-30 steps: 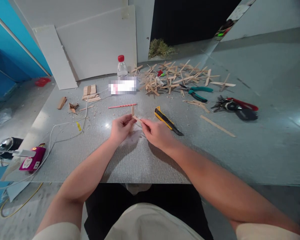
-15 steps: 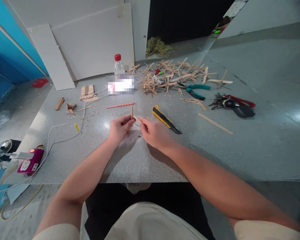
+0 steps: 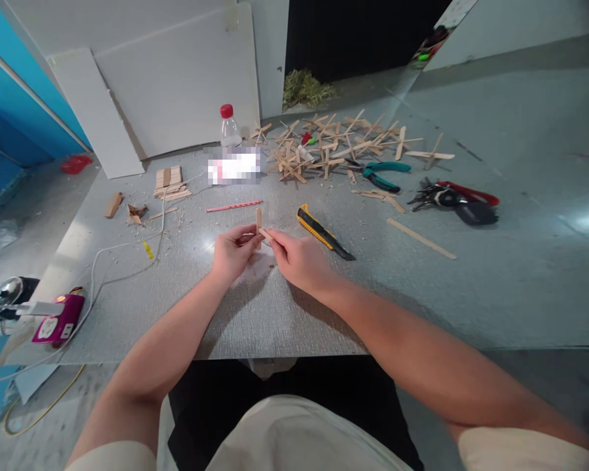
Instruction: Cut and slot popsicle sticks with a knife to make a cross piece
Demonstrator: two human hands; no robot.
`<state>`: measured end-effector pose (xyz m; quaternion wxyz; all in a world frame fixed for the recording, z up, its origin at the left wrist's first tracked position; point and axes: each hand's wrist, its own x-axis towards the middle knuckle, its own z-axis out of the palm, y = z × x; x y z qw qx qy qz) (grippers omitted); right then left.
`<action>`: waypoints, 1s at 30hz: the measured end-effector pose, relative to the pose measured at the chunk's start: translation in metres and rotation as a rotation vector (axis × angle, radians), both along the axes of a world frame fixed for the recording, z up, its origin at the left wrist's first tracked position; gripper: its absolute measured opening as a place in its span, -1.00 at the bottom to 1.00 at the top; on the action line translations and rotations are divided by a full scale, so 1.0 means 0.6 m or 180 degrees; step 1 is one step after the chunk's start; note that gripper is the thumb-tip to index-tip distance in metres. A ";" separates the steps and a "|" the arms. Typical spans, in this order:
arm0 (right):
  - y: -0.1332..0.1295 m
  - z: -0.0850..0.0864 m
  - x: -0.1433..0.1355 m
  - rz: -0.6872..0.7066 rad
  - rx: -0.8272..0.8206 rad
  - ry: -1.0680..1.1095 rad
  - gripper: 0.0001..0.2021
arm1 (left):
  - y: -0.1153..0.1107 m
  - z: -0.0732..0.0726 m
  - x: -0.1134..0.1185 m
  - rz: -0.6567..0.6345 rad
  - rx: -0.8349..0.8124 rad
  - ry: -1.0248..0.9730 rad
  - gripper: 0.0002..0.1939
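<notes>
My left hand is closed on an upright wooden craft stick, pinched between thumb and fingers. From the other side my right hand pinches a second craft stick, which slants across the first; the two appear to touch. Fingers hide much of both pieces. Just right of my right hand lies a black and yellow utility knife. Beyond my hands is a red-patterned pencil. A single loose craft stick rests farther right on the grey table.
Crossed stick pieces are heaped at the back, beside teal-handled pliers and a bunch of keys. Stacked sticks, a red-capped bottle and a white cable are to the left, with a magenta box.
The stick in my right hand has shifted slightly left, toward the upright stick. The whole view has drifted a little; both hands keep their pinch.
</notes>
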<state>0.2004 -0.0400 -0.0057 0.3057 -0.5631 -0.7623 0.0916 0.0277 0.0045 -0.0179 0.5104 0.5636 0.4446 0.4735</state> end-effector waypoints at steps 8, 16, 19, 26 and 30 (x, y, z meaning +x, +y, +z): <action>-0.003 0.007 -0.004 -0.0081 -0.0098 -0.0151 -0.60 | -0.001 0.000 0.003 0.0156 0.0069 0.0082 -0.68; -0.006 0.013 -0.012 -0.0050 -0.0271 0.0069 -0.60 | 0.000 -0.016 0.004 0.0419 0.0682 0.0344 -0.80; -0.006 0.017 -0.011 -0.0005 -0.0322 0.0235 -0.63 | 0.001 -0.017 0.004 0.0424 0.0843 0.0434 -0.82; -0.006 0.020 -0.007 0.0089 -0.0448 0.0599 -0.71 | 0.003 -0.014 0.004 0.0358 0.1108 0.0682 -0.86; -0.006 0.022 -0.002 0.0117 -0.0513 0.0593 -0.72 | 0.005 -0.013 0.004 0.0313 0.1155 0.0769 -0.87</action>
